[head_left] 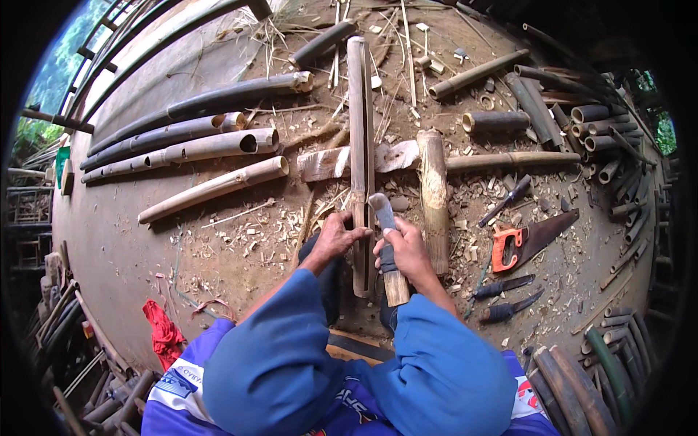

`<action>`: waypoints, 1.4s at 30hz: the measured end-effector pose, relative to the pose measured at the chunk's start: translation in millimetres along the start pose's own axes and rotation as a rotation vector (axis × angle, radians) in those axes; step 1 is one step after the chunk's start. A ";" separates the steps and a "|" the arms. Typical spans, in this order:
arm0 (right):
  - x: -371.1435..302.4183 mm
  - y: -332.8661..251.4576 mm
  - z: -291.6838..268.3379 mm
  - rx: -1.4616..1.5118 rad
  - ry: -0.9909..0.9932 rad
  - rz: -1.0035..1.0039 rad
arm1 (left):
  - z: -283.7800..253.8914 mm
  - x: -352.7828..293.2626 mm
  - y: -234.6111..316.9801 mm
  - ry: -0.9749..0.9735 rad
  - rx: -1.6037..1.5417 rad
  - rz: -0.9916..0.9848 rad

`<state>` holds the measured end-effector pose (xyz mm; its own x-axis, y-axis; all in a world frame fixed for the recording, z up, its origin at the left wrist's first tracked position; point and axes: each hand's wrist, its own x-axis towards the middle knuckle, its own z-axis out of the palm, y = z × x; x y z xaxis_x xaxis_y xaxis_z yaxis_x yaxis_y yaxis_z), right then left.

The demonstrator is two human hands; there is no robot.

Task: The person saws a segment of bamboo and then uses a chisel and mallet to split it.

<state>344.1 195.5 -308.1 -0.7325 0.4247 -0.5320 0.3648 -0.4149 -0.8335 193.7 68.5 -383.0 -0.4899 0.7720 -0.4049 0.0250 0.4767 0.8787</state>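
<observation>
A long split bamboo pole with a dark slot down its length lies across a chipped wooden block, pointing away from me. My left hand grips its near part, thumb over the top. My right hand is wrapped round a short bladed tool, just right of the pole. This tool has a grey metal blade pointing away and a light wooden handle with a dark binding. Right of it rests a thick wooden piece with a shaved face, and a slimmer stick reaches rightward from it.
An orange-handled saw, a dark-handled tool and two dark knives lie to the right. Several bamboo tubes lie at the left, with more stacked along the right. Wood chips litter the ground. A red cloth lies near left.
</observation>
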 end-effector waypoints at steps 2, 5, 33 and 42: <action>4.9 0.8 2.0 0.075 0.017 -0.001 | -4.8 -0.3 2.8 -0.017 -0.063 0.006; 7.5 -1.5 2.8 0.174 0.019 0.010 | -2.2 -7.7 8.9 -0.010 -0.022 0.023; 223.5 -154.8 -16.2 0.015 0.025 -0.297 | -2.0 -6.7 -1.6 0.017 -0.039 0.083; 265.6 -226.8 -15.4 -0.052 0.042 -0.259 | -4.4 -6.7 1.2 -0.032 -0.129 0.038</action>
<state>75.7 414.8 -262.7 -0.7812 0.5447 -0.3051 0.1985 -0.2467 -0.9485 193.2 62.0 -378.2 -0.4624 0.8025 -0.3770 -0.0709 0.3904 0.9179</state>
